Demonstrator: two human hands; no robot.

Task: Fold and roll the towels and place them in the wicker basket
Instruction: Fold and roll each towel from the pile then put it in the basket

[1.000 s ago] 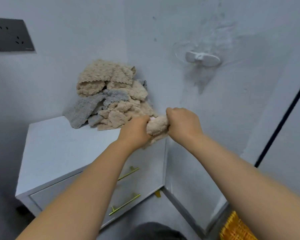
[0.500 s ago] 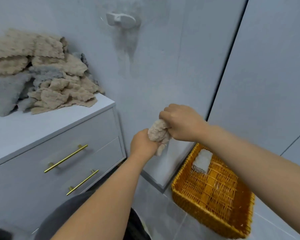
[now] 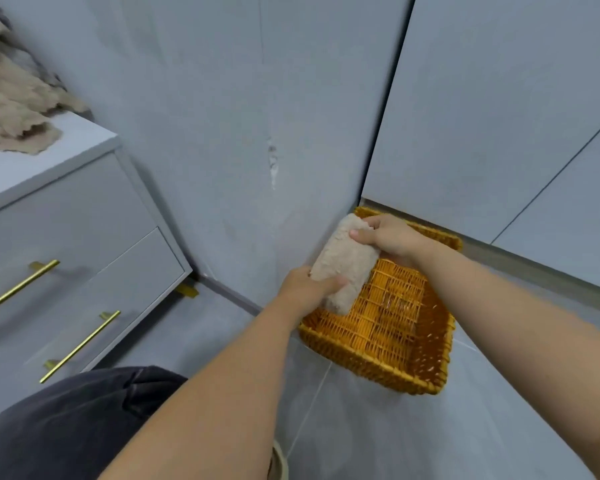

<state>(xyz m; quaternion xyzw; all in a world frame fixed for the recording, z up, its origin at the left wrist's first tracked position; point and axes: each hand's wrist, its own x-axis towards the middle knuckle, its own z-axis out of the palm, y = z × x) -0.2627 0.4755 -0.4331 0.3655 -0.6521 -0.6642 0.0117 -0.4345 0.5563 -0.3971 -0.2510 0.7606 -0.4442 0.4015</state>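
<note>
Gripping the rolled towel (image 3: 343, 263) by its ends, both hands, left (image 3: 307, 289) and right (image 3: 387, 237), hold it over the wicker basket (image 3: 388, 341); a loose release could let it unroll.

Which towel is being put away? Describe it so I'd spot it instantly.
Find the orange wicker basket on the floor, right of the pale dresser. Over it, the left hand and right hand hold a beige towel by its ends. Unlike the loose towel heap on the dresser, it is rolled into a tight log.
</note>
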